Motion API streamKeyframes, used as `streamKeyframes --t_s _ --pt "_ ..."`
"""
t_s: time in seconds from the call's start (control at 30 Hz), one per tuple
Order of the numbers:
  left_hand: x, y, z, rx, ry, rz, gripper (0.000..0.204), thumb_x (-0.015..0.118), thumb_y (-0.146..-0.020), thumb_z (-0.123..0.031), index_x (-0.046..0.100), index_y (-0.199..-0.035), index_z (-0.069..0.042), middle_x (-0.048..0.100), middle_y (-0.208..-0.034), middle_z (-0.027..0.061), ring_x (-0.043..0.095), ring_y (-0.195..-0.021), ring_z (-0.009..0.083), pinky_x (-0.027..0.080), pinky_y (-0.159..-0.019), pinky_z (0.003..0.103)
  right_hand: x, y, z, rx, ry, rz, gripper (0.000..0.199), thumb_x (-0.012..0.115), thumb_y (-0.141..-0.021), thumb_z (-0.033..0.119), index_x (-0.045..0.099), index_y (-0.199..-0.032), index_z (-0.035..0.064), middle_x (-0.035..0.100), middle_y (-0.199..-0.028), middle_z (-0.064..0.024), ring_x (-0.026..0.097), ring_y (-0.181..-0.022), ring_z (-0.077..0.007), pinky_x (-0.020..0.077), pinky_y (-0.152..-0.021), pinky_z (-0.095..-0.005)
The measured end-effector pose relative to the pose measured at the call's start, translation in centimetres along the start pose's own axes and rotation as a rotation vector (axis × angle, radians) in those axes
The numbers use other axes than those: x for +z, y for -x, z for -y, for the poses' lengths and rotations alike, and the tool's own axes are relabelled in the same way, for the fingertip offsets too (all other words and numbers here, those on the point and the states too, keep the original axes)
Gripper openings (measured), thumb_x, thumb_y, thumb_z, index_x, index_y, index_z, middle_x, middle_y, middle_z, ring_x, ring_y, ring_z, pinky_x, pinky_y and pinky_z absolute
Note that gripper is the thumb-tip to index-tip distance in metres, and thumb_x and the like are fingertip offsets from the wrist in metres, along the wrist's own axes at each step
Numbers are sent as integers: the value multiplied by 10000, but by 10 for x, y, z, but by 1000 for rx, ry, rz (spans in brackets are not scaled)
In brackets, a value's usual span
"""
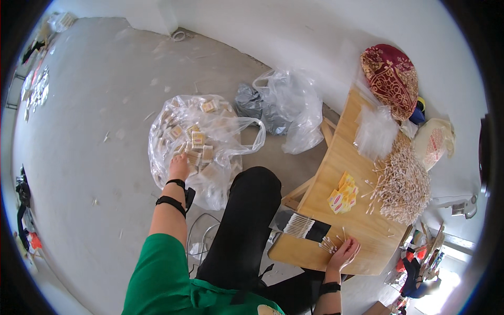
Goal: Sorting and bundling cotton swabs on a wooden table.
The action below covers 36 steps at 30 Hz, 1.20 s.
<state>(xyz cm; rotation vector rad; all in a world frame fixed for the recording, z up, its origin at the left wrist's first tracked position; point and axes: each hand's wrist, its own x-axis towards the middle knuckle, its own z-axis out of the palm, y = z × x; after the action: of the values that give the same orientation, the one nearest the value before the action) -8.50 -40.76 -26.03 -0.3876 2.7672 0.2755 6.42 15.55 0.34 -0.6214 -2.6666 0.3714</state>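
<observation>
My left hand [179, 167] reaches down into a large clear plastic bag [160, 123] on the floor. Its fingers are bunched against the small packs of cotton swabs [198, 140] inside; what they grip is hidden. Over the wooden table [367, 257], my right hand [345, 254] is curled with its fingertips at a few loose cotton swabs [328, 244], which it appears to pinch. Beside these, a row of cotton swabs [299, 226] lies on a dark strip at the table's near left edge. Yellow-and-white paper packets [344, 194] sit farther back in a small pile.
A big heap of cotton swabs [404, 181] covers the table's right side. Behind it are clear plastic sleeves [375, 131], a red patterned cushion or cloth [389, 79] and a whitish bag [434, 143]. More plastic bags [294, 105] lie on the floor between table and wall.
</observation>
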Motion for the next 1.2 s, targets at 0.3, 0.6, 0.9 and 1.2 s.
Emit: streamKeyframes --t_s 0.3,0.6,0.9,1.2 --pt "-17 4 0 -26 108 45 405 767 -744 -161 601 -1101 -66 639 -1088 121 603 -1067 338 502 -879 452 -2 0 3 75 -3 48 150 533 -988 108 576 -1071 -9 558 -988 -128 539 -875 -256 463 -777 -356" --pt "-35 6 -9 154 235 -269 311 679 -753 -56 661 -1062 -79 607 -1185 112 565 -1132 317 472 -962 428 0 -1 -3 52 -3 32 188 527 -990 142 564 -1094 -10 533 -985 -121 538 -831 -234 464 -697 -326" --pt "21 35 -19 46 139 -177 398 503 -903 -93 624 -1274 -169 463 -1475 113 401 -1381 295 331 -1140 426 4 1 -9 61 3 35 186 534 -989 153 567 -1079 -6 532 -987 -118 535 -837 -234 460 -692 -332" --pt "-6 38 -29 -94 542 -411 328 527 -819 43 678 -1085 -78 608 -1249 188 575 -1158 368 469 -997 432 0 -1 -6 109 1 26 134 556 -975 141 585 -1032 23 556 -971 -112 541 -867 -242 458 -735 -335"
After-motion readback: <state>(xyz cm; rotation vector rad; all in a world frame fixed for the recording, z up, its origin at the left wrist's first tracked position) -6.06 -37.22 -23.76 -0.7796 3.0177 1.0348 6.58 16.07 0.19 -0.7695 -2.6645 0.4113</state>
